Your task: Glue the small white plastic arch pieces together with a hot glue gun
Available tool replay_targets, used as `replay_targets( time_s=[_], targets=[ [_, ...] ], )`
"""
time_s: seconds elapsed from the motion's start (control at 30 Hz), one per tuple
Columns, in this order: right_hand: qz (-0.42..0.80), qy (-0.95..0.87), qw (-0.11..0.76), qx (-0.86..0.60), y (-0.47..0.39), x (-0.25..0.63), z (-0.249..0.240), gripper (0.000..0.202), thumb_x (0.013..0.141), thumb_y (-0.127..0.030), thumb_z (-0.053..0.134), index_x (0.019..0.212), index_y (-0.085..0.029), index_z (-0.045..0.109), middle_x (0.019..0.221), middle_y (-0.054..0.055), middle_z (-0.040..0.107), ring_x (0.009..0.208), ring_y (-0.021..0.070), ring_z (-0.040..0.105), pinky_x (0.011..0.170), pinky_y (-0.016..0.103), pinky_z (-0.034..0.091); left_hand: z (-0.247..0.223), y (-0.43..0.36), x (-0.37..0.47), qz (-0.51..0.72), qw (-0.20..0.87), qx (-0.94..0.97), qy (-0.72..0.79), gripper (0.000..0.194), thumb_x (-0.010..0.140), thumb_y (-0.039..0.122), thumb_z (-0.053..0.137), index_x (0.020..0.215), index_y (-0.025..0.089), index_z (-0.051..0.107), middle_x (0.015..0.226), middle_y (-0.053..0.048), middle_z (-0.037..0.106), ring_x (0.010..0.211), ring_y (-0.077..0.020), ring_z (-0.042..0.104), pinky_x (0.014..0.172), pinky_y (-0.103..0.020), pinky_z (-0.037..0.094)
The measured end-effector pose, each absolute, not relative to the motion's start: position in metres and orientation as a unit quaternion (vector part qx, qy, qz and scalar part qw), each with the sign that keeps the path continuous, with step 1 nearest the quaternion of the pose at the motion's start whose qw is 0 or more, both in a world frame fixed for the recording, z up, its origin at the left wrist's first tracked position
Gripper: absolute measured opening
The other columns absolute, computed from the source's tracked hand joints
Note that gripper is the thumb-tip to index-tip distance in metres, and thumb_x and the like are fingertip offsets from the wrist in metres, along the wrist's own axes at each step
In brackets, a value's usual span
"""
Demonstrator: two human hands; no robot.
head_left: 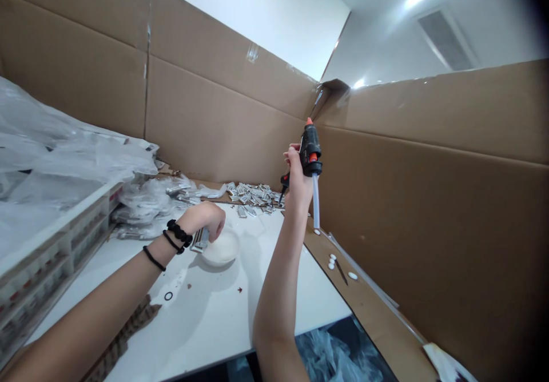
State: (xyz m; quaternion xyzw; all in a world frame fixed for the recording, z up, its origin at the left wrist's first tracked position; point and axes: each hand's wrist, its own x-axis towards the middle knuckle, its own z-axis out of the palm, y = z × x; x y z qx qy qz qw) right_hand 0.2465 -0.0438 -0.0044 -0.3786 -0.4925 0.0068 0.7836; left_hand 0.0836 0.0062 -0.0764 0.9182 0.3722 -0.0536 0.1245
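Observation:
My right hand is raised, wrapped round the handle of a black glue gun with an orange nozzle that points up and away. A pale glue stick sticks out of the gun's rear end. Over a white bowl on the table, my left hand is curled with its fingers bent downward at the bowl. A flat silver metal piece shows under that palm and appears gripped there. The fingertips of my left hand are partly hidden, and the bowl's contents look white and cannot be made out.
Silver metal pieces lie heaped at the back of the white table. Bagged pieces and a white crate with plastic sheets are at left. White oval pieces lie on the cardboard strip at right. Cardboard walls enclose the table.

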Motion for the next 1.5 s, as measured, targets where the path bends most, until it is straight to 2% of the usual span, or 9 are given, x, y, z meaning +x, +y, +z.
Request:
replay_targets(
  time_s=[0.17, 0.3, 0.5, 0.6, 0.7, 0.83, 1.07, 1.27, 1.5],
  targets=[
    [0.004, -0.502, 0.77, -0.394, -0.044, 0.245, -0.005, 0.033, 0.076, -0.043, 0.054, 0.095, -0.016, 0.059, 0.086, 0.003, 0.056, 0.075, 0.012, 0.051, 0.072, 0.026, 0.041, -0.078, 0.002, 0.092, -0.103, 0.136, 0.907, 0.386, 0.014, 0.038, 0.009, 0.069, 0.039, 0.02, 0.061, 0.038, 0.002, 0.051, 0.041, -0.0126, 0.044, 0.053, -0.025, 0.038],
    [0.001, -0.515, 0.751, -0.413, -0.044, 0.245, -0.005, 0.035, 0.077, -0.045, 0.052, 0.096, -0.016, 0.058, 0.086, 0.003, 0.057, 0.076, 0.0131, 0.052, 0.073, 0.027, 0.041, -0.08, 0.014, 0.089, -0.088, 0.131, 0.915, 0.371, 0.007, 0.044, 0.018, 0.07, 0.05, 0.021, 0.067, 0.049, 0.001, 0.059, 0.045, -0.0131, 0.045, 0.054, -0.026, 0.037],
    [0.006, -0.551, 0.714, -0.433, -0.048, 0.243, -0.004, 0.036, 0.077, -0.044, 0.052, 0.096, -0.015, 0.061, 0.09, 0.005, 0.06, 0.078, 0.0139, 0.054, 0.073, 0.027, 0.042, -0.08, 0.034, 0.071, -0.026, 0.158, 0.915, 0.37, 0.015, 0.052, 0.031, 0.067, 0.064, 0.022, 0.072, 0.061, -0.002, 0.066, 0.052, -0.0156, 0.051, 0.051, -0.025, 0.034],
    [0.02, -0.578, 0.667, -0.469, -0.047, 0.241, -0.003, 0.037, 0.075, -0.045, 0.054, 0.095, -0.015, 0.064, 0.085, 0.005, 0.061, 0.074, 0.0148, 0.054, 0.069, 0.027, 0.042, -0.072, 0.04, 0.065, 0.083, 0.205, 0.919, 0.328, 0.019, 0.062, 0.035, 0.06, 0.066, 0.021, 0.072, 0.062, -0.002, 0.066, 0.057, -0.0148, 0.054, 0.052, -0.023, 0.034],
    [0.053, -0.612, 0.624, -0.483, -0.043, 0.239, -0.003, 0.038, 0.07, -0.047, 0.059, 0.087, -0.014, 0.066, 0.076, 0.004, 0.061, 0.068, 0.0156, 0.054, 0.065, 0.026, 0.041, -0.058, 0.039, 0.061, 0.281, 0.273, 0.873, 0.292, 0.029, 0.072, 0.042, 0.054, 0.075, 0.018, 0.069, 0.066, -0.002, 0.066, 0.059, -0.014, 0.054, 0.054, -0.022, 0.036],
    [0.069, -0.644, 0.594, -0.477, -0.035, 0.233, -0.005, 0.038, 0.068, -0.049, 0.061, 0.081, -0.014, 0.066, 0.069, 0.002, 0.06, 0.065, 0.0156, 0.053, 0.064, 0.027, 0.041, -0.04, 0.03, 0.057, 0.467, 0.328, 0.769, 0.286, 0.035, 0.074, 0.049, 0.056, 0.08, 0.016, 0.066, 0.069, -0.002, 0.063, 0.064, -0.0137, 0.054, 0.057, -0.022, 0.037],
    [0.08, -0.662, 0.595, -0.448, -0.026, 0.223, -0.009, 0.029, 0.07, -0.045, 0.06, 0.07, -0.016, 0.059, 0.062, -0.001, 0.053, 0.059, 0.0132, 0.046, 0.058, 0.024, 0.038, -0.024, 0.007, 0.061, 0.531, 0.329, 0.725, 0.291, 0.034, 0.074, 0.048, 0.059, 0.08, 0.016, 0.065, 0.064, 0.0, 0.06, 0.062, -0.0126, 0.053, 0.057, -0.022, 0.037],
    [0.061, -0.623, 0.642, -0.442, -0.033, 0.215, -0.005, 0.031, 0.071, -0.047, 0.059, 0.072, -0.017, 0.057, 0.06, -0.001, 0.05, 0.057, 0.0128, 0.044, 0.057, 0.025, 0.039, -0.028, 0.006, 0.069, 0.624, 0.267, 0.66, 0.322, 0.039, 0.082, 0.049, 0.047, 0.083, 0.015, 0.067, 0.062, -0.001, 0.06, 0.06, -0.0141, 0.054, 0.059, -0.024, 0.039],
    [0.075, -0.696, 0.552, -0.453, -0.044, 0.199, -0.003, 0.023, 0.072, -0.041, 0.057, 0.068, -0.018, 0.053, 0.064, -0.001, 0.052, 0.06, 0.0137, 0.046, 0.059, 0.025, 0.038, -0.034, 0.017, 0.061, 0.716, 0.187, 0.578, 0.344, 0.037, 0.087, 0.045, 0.04, 0.079, 0.017, 0.062, 0.071, -0.003, 0.061, 0.066, -0.0148, 0.055, 0.062, -0.024, 0.04]
  ],
)
